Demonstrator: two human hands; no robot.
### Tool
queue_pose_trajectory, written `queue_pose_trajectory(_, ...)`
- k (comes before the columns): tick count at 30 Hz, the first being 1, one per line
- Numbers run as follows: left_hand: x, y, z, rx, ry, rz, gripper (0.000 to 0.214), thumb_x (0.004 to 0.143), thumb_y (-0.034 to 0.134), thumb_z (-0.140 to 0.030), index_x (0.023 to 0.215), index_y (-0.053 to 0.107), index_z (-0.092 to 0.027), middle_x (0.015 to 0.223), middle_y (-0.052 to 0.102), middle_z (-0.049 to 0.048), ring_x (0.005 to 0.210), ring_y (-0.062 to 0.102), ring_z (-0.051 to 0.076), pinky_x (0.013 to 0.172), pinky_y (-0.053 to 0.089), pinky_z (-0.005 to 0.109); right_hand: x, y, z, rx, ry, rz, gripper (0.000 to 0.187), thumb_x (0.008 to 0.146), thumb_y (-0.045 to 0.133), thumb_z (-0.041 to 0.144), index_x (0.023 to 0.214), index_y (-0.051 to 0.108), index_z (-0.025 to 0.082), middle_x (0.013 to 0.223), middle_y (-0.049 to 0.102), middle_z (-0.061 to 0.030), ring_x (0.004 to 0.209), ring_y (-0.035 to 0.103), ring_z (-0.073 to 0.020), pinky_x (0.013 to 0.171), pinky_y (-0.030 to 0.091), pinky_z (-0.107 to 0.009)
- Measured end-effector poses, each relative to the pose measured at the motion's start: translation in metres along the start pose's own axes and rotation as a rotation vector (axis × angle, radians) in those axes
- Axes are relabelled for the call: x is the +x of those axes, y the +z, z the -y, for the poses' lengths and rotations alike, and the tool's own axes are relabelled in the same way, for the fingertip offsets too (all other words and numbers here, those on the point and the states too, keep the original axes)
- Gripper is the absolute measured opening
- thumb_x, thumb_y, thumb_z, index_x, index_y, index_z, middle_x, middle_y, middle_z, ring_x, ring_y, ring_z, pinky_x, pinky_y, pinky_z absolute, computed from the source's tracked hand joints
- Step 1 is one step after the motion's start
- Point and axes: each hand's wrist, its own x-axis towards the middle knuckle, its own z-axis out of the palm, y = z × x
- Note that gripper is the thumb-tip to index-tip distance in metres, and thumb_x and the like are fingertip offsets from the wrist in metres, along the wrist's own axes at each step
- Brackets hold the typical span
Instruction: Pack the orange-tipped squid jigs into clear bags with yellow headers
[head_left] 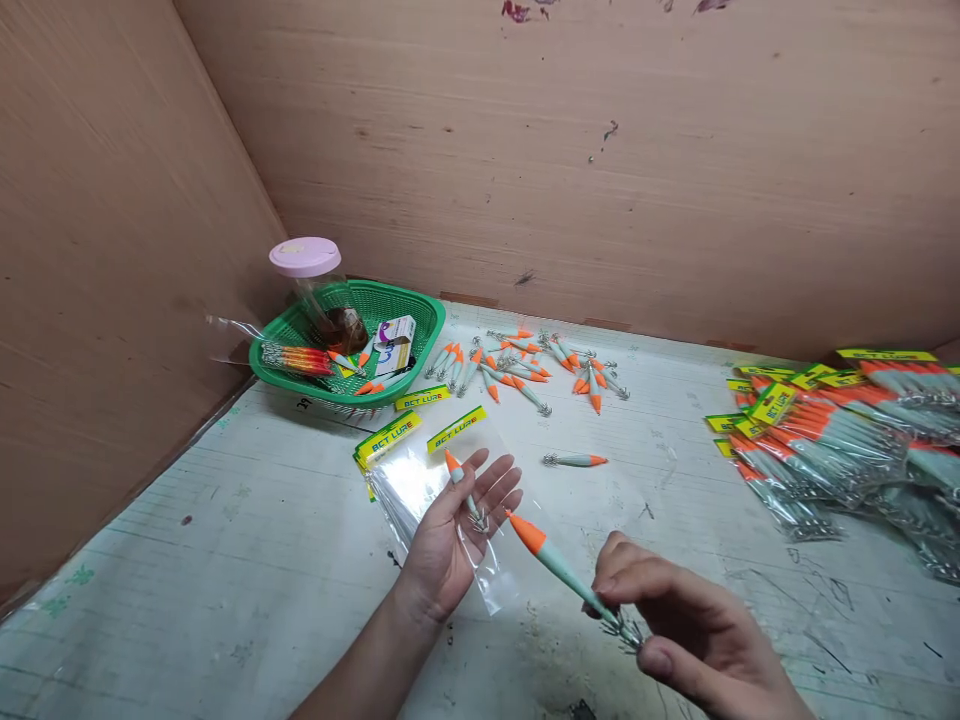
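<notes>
My left hand [457, 530] is palm up, its thumb pressing a clear plastic bag [491, 578] with a yellow "BCT LURE" header. A squid jig [466, 492] with an orange nose and pale green body lies at that thumb, apparently inside the bag. My right hand [675, 610] grips another squid jig [566, 572] near its hooked tail, between thumb and fingers. The orange nose of this jig points toward my left palm. Beside my left hand lies a stack of bags with yellow headers [390, 440]. A single jig [576, 460] rests on the table beyond my hands.
A green basket [435, 325] at the back left holds a jar with a pink lid [306, 256], a small box and some jigs. Loose jigs [517, 365] lie scattered at the back. Packed jigs [840, 430] are piled at right. Wooden walls [600, 150] enclose the table [225, 560].
</notes>
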Motion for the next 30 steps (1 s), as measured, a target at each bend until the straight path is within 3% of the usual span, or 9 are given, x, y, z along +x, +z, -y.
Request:
queue_pose_trajectory(7,0.001,0.0,0.003,0.012,-0.017,0.004,0.025,0.086,0.055,-0.017,0.111,0.056,-0.013,0.106,0.069,0.0124,0.097,0.066,0.021,0.083,0.055,0.031,-0.003,0.014,-0.013,0.413,0.138,-0.117,0.03,0.074,0.066,0.049,0.092,0.067,0.024,0.077,0.055,-0.0035,0.074,0.052,-0.0172,0.067,0.04,-0.028)
queue_pose_trajectory(16,0.002,-0.003,0.003,0.041,-0.018,0.009,0.028,0.085,0.056,-0.018,0.112,0.055,-0.014,0.107,0.069,0.0128,0.099,0.065,0.021,0.087,0.053,0.034,-0.001,0.021,-0.014,0.451,0.14,-0.104,0.033,0.071,0.065,0.053,0.088,0.065,0.024,0.07,0.054,-0.0027,0.07,0.051,-0.0181,0.065,0.04,-0.03)
queue_pose_trajectory(20,0.0,-0.003,0.006,0.166,-0.026,0.029,0.03,0.083,0.059,-0.02,0.112,0.055,-0.014,0.11,0.068,0.0144,0.1,0.065,0.024,0.086,0.053,0.034,-0.002,0.02,-0.015,0.265,0.073,-0.133,0.031,0.075,0.064,0.05,0.091,0.064,0.024,0.074,0.055,-0.0036,0.072,0.051,-0.0178,0.064,0.041,-0.03)
queue_pose_trajectory(24,-0.005,-0.002,0.01,0.262,-0.086,0.03,0.032,0.081,0.062,-0.021,0.111,0.054,-0.014,0.11,0.067,0.0162,0.098,0.065,0.026,0.083,0.054,0.035,-0.005,0.019,-0.005,-0.156,-0.116,-0.128,0.021,0.083,0.061,0.028,0.103,0.061,0.027,0.085,0.061,-0.0049,0.081,0.056,-0.0199,0.072,0.045,-0.033)
queue_pose_trajectory(27,-0.006,-0.001,0.01,0.251,-0.087,0.029,0.031,0.082,0.06,-0.02,0.112,0.053,-0.013,0.112,0.066,0.0169,0.099,0.065,0.026,0.083,0.054,0.035,-0.01,0.018,0.003,-0.403,-0.2,-0.048,0.031,0.08,0.063,0.017,0.109,0.058,0.027,0.087,0.064,-0.0051,0.081,0.058,-0.0208,0.073,0.047,-0.035)
queue_pose_trajectory(30,-0.004,-0.001,0.008,0.215,-0.07,0.02,0.031,0.083,0.059,-0.02,0.112,0.053,-0.013,0.115,0.065,0.0165,0.101,0.064,0.027,0.086,0.052,0.037,-0.014,0.017,0.004,-0.496,-0.204,0.074,0.023,0.082,0.063,0.028,0.104,0.057,0.025,0.079,0.062,-0.0052,0.074,0.056,-0.021,0.066,0.047,-0.035)
